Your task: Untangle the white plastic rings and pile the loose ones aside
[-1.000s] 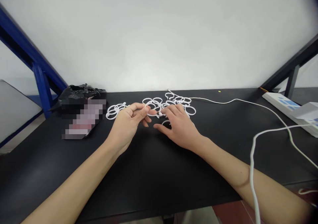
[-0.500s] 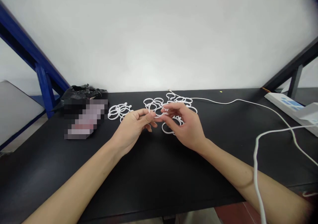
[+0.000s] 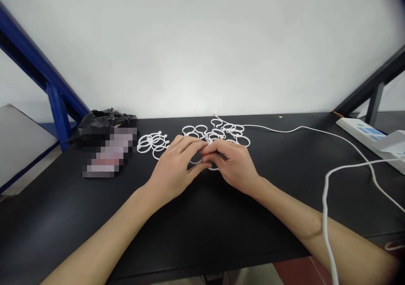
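Observation:
My left hand (image 3: pixel 175 165) and my right hand (image 3: pixel 236 162) meet over the middle of the black table, fingertips touching. Between them is a thin white plastic ring (image 3: pixel 195 162), pinched by both hands and mostly covered by the fingers. More white rings (image 3: pixel 218 132) lie loose just beyond my hands, several with small tabs at a gap. To the left of my left hand sits a second cluster of white rings (image 3: pixel 152 141) with small round knobs.
A black plastic bag (image 3: pixel 106 118) and a pixelated package (image 3: pixel 109 152) lie at the left. A white cable (image 3: pixel 284 130) runs across the table to the right, with another loop hanging over my right forearm. A white and blue box (image 3: pixel 368 133) stands at the right edge.
My left hand has turned palm-down and moved right, its fingers now against those of my right hand. The ring has dropped lower and is more covered.

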Demonstrator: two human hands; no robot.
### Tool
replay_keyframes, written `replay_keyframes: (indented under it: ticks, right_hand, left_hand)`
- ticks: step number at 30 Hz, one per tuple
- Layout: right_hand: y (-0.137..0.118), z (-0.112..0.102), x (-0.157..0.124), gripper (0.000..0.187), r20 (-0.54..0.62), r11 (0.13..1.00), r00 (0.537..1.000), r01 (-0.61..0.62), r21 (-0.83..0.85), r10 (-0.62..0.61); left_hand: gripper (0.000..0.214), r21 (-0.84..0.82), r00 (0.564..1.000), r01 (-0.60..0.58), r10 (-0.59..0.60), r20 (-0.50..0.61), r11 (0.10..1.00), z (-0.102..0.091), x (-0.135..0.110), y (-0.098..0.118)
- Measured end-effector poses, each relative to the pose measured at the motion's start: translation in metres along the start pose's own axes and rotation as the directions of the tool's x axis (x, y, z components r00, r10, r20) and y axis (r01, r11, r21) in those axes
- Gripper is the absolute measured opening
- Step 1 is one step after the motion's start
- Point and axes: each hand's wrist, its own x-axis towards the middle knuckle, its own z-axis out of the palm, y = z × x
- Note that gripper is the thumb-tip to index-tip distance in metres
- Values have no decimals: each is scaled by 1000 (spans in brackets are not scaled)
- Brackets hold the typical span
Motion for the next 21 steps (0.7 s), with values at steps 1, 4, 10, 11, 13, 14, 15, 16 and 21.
replay_keyframes:
  ticks: [1,4,10,11,13,14,15,16,21]
  right_hand:
    - [0,0,0,13,23,1000,1000,-4,1,4]
    - [0,1,0,14,81,1000,996,-24,3,23]
    - [3,2,0,21,128,979,990,-40,-201,67]
    - [4,2,-1,27,144,962,987,-32,-273,74]
    - [6,2,-1,32,207,910,974,8,-415,86]
    - [8,2,-2,33,249,881,964,34,-472,96]
    - [9,2,-2,31,291,856,951,62,-513,105]
    - [10,2,-2,29,324,838,939,83,-539,115]
    - [13,2,-1,16,353,824,925,89,-560,139]
  left_hand:
    - [26,25,999,-30,30,12,999,1,0,-1]
    - [23,48,999,-28,26,44,998,1,0,-4]
    - [20,160,996,47,-58,66,986,-4,2,-15]
    - [20,207,997,56,-66,45,977,-6,3,-20]
    - [20,333,996,84,-88,-4,939,-10,4,-31]
    - [21,404,994,110,-110,-24,908,-12,4,-37]
    - [22,468,990,139,-138,-35,873,-14,4,-42]
    - [24,523,985,164,-171,-36,836,-15,4,-47]
    - [30,644,957,232,-291,-15,729,-19,2,-61]
